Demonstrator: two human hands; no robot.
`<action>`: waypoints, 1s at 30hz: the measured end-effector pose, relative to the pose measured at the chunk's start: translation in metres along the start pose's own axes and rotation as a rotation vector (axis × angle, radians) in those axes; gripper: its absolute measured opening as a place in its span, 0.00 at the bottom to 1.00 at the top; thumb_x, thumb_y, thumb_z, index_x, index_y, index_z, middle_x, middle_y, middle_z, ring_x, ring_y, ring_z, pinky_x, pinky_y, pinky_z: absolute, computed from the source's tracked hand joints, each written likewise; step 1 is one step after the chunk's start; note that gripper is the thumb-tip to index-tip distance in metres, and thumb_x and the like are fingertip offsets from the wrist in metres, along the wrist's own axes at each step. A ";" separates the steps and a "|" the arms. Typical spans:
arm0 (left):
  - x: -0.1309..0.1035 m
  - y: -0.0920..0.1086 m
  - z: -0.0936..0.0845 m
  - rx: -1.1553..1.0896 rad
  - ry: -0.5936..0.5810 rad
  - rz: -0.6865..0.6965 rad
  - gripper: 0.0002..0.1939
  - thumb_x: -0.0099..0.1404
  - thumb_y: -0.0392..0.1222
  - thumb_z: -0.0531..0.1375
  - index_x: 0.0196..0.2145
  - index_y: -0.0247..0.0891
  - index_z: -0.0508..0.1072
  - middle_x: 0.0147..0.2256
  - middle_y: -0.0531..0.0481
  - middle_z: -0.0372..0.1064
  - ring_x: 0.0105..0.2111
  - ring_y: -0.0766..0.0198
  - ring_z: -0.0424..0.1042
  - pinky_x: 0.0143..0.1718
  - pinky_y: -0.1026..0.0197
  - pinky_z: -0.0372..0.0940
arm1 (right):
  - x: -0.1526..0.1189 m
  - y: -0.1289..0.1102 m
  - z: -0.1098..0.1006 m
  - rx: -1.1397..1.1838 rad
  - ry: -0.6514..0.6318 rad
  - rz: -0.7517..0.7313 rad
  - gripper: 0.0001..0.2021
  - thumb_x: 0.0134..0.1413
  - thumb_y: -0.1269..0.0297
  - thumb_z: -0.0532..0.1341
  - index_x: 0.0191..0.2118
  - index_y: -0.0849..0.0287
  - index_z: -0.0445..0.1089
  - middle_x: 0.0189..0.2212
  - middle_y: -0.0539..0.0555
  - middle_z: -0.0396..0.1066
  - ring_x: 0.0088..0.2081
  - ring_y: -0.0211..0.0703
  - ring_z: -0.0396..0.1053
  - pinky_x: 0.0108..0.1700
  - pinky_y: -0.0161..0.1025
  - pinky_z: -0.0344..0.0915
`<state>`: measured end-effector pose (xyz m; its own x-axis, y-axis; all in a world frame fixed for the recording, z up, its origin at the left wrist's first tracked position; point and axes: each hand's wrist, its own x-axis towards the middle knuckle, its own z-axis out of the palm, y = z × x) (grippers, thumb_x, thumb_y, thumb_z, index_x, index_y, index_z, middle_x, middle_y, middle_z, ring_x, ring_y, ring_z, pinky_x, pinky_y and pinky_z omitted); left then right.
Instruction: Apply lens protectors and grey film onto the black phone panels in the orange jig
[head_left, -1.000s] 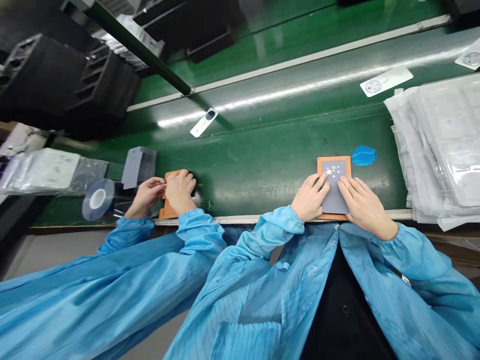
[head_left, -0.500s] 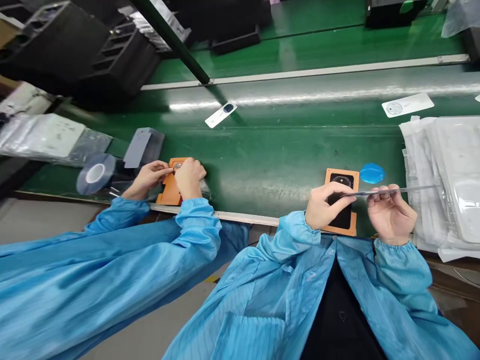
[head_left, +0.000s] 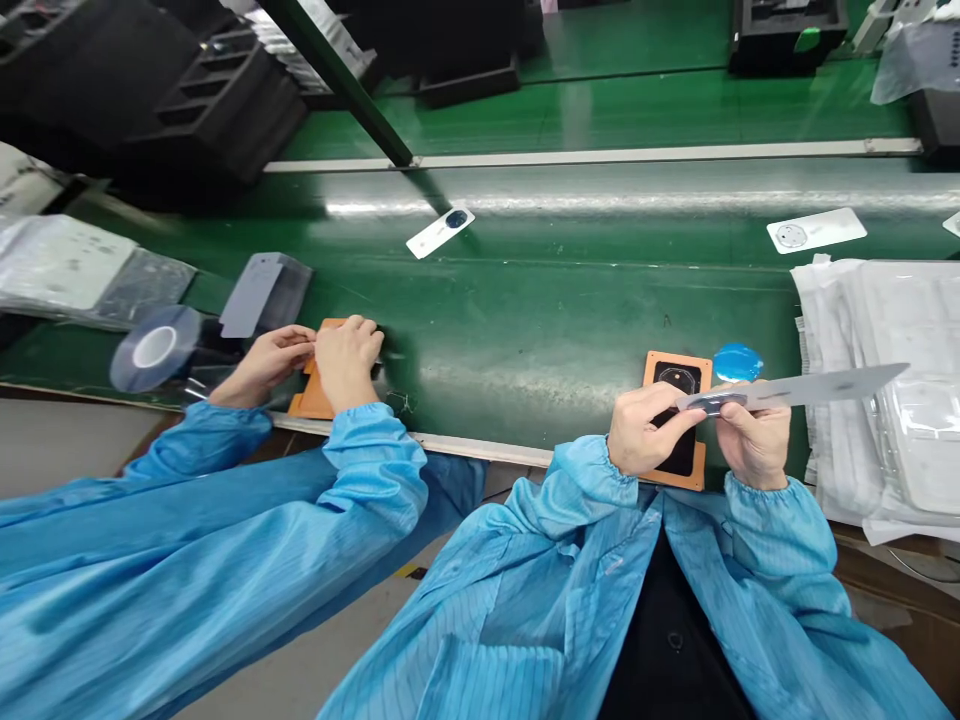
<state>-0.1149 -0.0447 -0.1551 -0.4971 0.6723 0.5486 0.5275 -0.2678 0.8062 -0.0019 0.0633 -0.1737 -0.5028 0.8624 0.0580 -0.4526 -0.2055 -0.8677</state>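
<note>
A thin pale phone back cover (head_left: pixel 847 385) with a dark round camera area is held in the air, tilted, by both hands. My left hand (head_left: pixel 641 428) pinches its left end between thumb and fingers. My right hand (head_left: pixel 756 435) grips its lower edge near the camera area, thumb in front and other fingers behind. Underneath, an orange fixture (head_left: pixel 699 470) holds a black phone-shaped part (head_left: pixel 682 455), partly hidden by my left hand. A round blue piece (head_left: pixel 739 362) lies just beyond my right hand.
At left a co-worker's hands (head_left: pixel 346 360) work over another orange fixture (head_left: pixel 311 400). Similar covers (head_left: pixel 435 236) (head_left: pixel 821 232) lie on the green belt (head_left: pixel 540 310). Clear plastic trays (head_left: pixel 922 330) are stacked at right. A tape roll (head_left: pixel 155 348) and grey box (head_left: pixel 262 290) stand left.
The cover has turned from nearly edge-on to showing its broad face. My right hand has shifted left and rolled over, its fingers now closed on the cover. The view has shifted slightly.
</note>
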 end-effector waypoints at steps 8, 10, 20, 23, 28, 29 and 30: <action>0.010 0.010 0.015 -0.032 0.217 0.177 0.04 0.67 0.38 0.70 0.35 0.38 0.78 0.32 0.51 0.79 0.33 0.66 0.79 0.38 0.64 0.75 | 0.005 0.006 0.008 0.236 -0.157 0.036 0.15 0.44 0.57 0.80 0.27 0.48 0.73 0.22 0.42 0.67 0.28 0.36 0.68 0.35 0.37 0.72; 0.009 0.012 0.023 0.002 0.250 0.238 0.04 0.66 0.35 0.70 0.36 0.38 0.78 0.33 0.52 0.80 0.34 0.66 0.80 0.40 0.64 0.76 | 0.003 0.010 0.007 0.295 -0.127 0.058 0.15 0.43 0.56 0.81 0.27 0.47 0.73 0.23 0.41 0.66 0.27 0.35 0.66 0.35 0.36 0.72; 0.004 0.022 0.035 0.059 0.201 0.209 0.05 0.70 0.42 0.67 0.38 0.39 0.78 0.35 0.49 0.80 0.35 0.64 0.79 0.38 0.61 0.75 | -0.002 0.008 0.001 0.338 -0.024 0.141 0.20 0.40 0.54 0.82 0.25 0.49 0.69 0.20 0.42 0.59 0.24 0.35 0.58 0.30 0.37 0.70; 0.013 0.009 0.025 -0.041 0.115 -0.084 0.16 0.70 0.50 0.66 0.29 0.38 0.74 0.28 0.51 0.74 0.29 0.66 0.73 0.32 0.62 0.71 | 0.004 0.011 0.001 0.242 0.031 0.113 0.17 0.41 0.59 0.81 0.30 0.51 0.73 0.27 0.42 0.70 0.30 0.34 0.68 0.38 0.36 0.73; 0.110 -0.047 0.014 -0.375 0.062 -0.495 0.22 0.64 0.59 0.70 0.35 0.37 0.71 0.31 0.52 0.73 0.24 0.69 0.69 0.24 0.65 0.66 | 0.012 0.014 -0.001 0.137 0.024 0.187 0.13 0.48 0.59 0.78 0.37 0.52 0.76 0.31 0.45 0.75 0.35 0.34 0.73 0.42 0.35 0.74; 0.137 -0.060 0.013 -0.383 0.069 -0.515 0.20 0.65 0.56 0.70 0.38 0.37 0.72 0.34 0.51 0.74 0.26 0.68 0.70 0.26 0.65 0.67 | 0.011 0.012 -0.001 0.119 0.014 0.199 0.12 0.49 0.59 0.77 0.36 0.52 0.76 0.30 0.45 0.74 0.34 0.35 0.72 0.42 0.35 0.74; 0.161 -0.072 0.012 -0.368 0.090 -0.543 0.18 0.68 0.53 0.69 0.41 0.36 0.71 0.36 0.49 0.75 0.29 0.67 0.72 0.28 0.65 0.69 | 0.009 0.011 -0.003 0.111 0.004 0.204 0.12 0.49 0.58 0.77 0.36 0.52 0.76 0.29 0.46 0.74 0.34 0.35 0.72 0.41 0.36 0.74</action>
<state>-0.2246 0.0917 -0.1275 -0.6903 0.7220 0.0467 -0.0760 -0.1365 0.9877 -0.0093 0.0698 -0.1837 -0.5896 0.7995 -0.1148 -0.4203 -0.4250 -0.8017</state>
